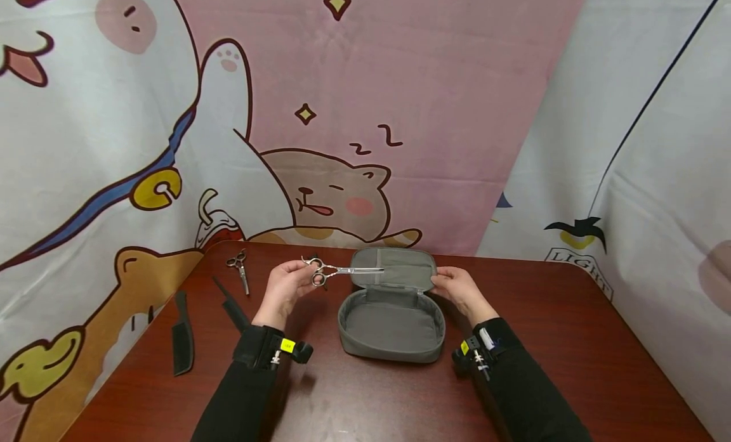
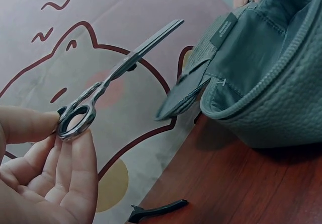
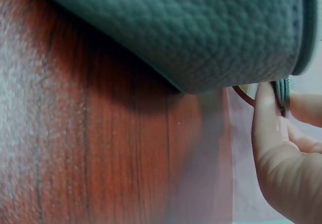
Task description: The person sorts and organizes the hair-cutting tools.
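Note:
My left hand (image 1: 287, 288) pinches a pair of silver scissors (image 1: 348, 271) by the finger rings, the blades pointing right across the raised lid of a grey zippered case (image 1: 391, 353). In the left wrist view the thumb and fingertips grip a ring of the scissors (image 2: 118, 70), and the blades stand apart from the case (image 2: 271, 103). The edge of the lid (image 1: 411, 262) is pinched by my right hand (image 1: 459, 290), at its right side. In the right wrist view, thumb and finger of the right hand (image 3: 282, 148) hold that zippered edge.
Left of the case lie a second pair of scissors (image 1: 242, 274), a black comb (image 1: 233, 307) partly behind the left forearm, and a wide dark comb (image 1: 183, 344). A small black piece (image 2: 158, 210) lies near the table's far edge. A printed cloth (image 1: 457, 112) hangs behind.

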Available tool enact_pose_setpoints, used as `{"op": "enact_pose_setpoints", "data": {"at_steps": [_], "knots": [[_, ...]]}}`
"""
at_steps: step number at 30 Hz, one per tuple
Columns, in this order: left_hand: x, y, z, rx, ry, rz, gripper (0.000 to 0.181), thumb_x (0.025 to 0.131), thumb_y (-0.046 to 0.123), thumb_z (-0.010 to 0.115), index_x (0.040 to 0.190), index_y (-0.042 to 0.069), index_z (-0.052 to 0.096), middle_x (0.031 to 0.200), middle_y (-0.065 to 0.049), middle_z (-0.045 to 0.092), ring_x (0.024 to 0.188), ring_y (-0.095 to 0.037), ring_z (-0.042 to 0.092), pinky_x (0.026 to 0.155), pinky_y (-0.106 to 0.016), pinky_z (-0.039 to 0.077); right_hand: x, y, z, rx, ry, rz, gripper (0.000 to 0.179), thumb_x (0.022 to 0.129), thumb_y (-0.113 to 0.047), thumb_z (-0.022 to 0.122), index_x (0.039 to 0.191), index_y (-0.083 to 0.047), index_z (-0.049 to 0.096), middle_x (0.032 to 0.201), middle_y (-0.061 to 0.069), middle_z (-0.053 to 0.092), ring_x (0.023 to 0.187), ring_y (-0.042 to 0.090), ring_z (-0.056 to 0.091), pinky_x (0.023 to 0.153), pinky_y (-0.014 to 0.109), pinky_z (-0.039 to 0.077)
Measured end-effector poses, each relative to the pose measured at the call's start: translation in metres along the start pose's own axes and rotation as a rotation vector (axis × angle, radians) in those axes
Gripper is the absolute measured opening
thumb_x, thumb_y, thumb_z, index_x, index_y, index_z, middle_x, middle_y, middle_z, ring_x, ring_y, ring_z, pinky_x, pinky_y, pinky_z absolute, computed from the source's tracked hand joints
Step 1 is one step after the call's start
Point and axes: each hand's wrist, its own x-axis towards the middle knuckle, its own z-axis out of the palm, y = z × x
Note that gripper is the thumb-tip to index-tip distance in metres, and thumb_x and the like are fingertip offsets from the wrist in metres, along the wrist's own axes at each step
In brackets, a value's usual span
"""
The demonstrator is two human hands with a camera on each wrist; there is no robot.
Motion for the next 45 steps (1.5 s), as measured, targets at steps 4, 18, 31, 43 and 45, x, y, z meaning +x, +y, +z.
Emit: {"op": "enact_pose_setpoints", "data": {"at_steps": [4,18,31,43,45], "knots": [[0.004,0.001,-0.001,-0.04,0.033,0.006,0.017,0.092,0.004,0.069,0.076,0.007,0.066,0.079,-0.003,0.071,0.067,-0.013,0.069,0.065,-0.028,0.057,0.001,-0.002,0.001,0.018,0.021,-0.015,0.047,0.1,0.002,0.052,0.141,0.019,0.035,0.125,0.026,0.054,0.09,0.008,0.062,0.084,0.028,0.054],[0.013,0.003,-0.004,-0.056,0.118,-0.002,0.016,0.092,0.003,0.069,0.077,0.006,0.063,0.09,-0.004,0.07,0.071,-0.015,0.07,0.069,-0.031,0.058,-0.002,-0.004,0.003,0.078,0.064,-0.075,0.042,0.1,0.004,0.052,0.139,0.015,0.04,0.11,0.014,0.059,0.085,0.005,0.061,0.081,0.026,0.054],[0.02,0.006,-0.001,-0.065,0.117,-0.002,0.016,0.092,0.005,0.071,0.078,0.006,0.062,0.087,-0.004,0.07,0.069,-0.014,0.07,0.071,-0.031,0.058,-0.004,-0.002,0.002,0.081,0.097,-0.104,0.04,0.099,0.004,0.054,0.137,0.012,0.044,0.105,0.006,0.06,0.085,0.004,0.062,0.082,0.027,0.054],[0.026,0.006,0.005,0.002,0.108,-0.007,0.011,0.092,0.008,0.07,0.089,0.001,0.063,0.088,-0.004,0.069,0.071,-0.013,0.069,0.072,-0.031,0.058,-0.006,-0.003,0.004,0.012,0.116,-0.146,0.037,0.1,0.002,0.053,0.137,0.009,0.047,0.106,0.009,0.061,0.086,0.004,0.062,0.097,0.049,0.047],[0.027,0.006,0.006,-0.008,0.107,-0.011,0.01,0.092,0.007,0.07,0.087,0.002,0.064,0.087,-0.004,0.069,0.07,-0.013,0.069,0.072,-0.031,0.058,-0.007,-0.004,0.005,0.01,0.12,-0.148,0.037,0.101,0.002,0.053,0.136,0.009,0.047,0.106,0.009,0.061,0.086,0.004,0.062,0.097,0.049,0.047]]}}
